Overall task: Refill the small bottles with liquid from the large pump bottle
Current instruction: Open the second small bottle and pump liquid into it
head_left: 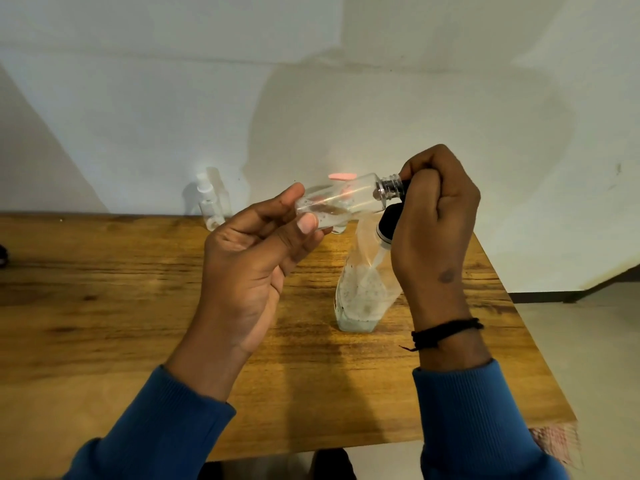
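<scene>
Small bottle (341,199): pinched sideways in your left hand (256,251) above the pump bottle (363,289), right hand (436,216) gripping its nozzle; misalign, and liquid spills onto the surface (138,306).

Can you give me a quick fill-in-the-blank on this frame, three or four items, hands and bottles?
1. The left hand holds a small clear bottle tipped almost ____.
2. The right hand is closed at that bottle's threaded ____.
3. The large pump bottle stands on the ____ table.
4. Another small bottle stands at the table's far edge, against the ____.

Missing words: sideways; neck; wooden; wall
</scene>
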`<move>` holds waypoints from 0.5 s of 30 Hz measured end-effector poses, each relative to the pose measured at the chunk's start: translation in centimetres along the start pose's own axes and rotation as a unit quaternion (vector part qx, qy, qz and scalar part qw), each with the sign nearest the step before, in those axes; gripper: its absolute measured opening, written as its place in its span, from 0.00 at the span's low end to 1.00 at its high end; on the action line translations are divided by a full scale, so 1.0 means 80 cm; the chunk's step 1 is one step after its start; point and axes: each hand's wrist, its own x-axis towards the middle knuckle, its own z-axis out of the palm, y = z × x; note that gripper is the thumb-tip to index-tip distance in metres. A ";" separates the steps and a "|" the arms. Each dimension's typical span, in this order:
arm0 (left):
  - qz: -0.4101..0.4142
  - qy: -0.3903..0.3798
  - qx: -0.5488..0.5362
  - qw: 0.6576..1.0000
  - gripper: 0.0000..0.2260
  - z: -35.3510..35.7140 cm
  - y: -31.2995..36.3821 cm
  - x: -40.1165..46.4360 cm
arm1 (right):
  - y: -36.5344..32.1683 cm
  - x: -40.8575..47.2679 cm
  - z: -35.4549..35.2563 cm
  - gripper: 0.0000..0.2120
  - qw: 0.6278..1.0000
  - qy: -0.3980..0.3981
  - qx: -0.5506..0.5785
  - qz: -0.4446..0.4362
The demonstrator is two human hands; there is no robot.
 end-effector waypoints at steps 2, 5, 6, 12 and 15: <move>-0.002 0.003 -0.003 1.000 0.17 -0.002 0.000 0.001 | 0.001 -0.002 0.002 0.12 1.000 -0.004 0.006 0.005; -0.003 0.002 -0.003 1.000 0.17 -0.003 0.000 0.000 | -0.001 0.004 -0.003 0.12 1.000 -0.027 -0.005 0.010; -0.004 0.000 -0.005 1.000 0.17 -0.002 0.000 0.000 | -0.002 0.005 -0.005 0.12 0.999 -0.029 -0.015 0.007; -0.005 0.002 -0.003 1.000 0.17 -0.005 -0.001 -0.001 | 0.001 -0.002 0.003 0.12 1.000 -0.009 0.021 0.013; -0.004 0.000 0.000 1.000 0.18 -0.005 -0.001 -0.001 | -0.001 0.002 -0.002 0.12 1.000 -0.019 0.011 0.014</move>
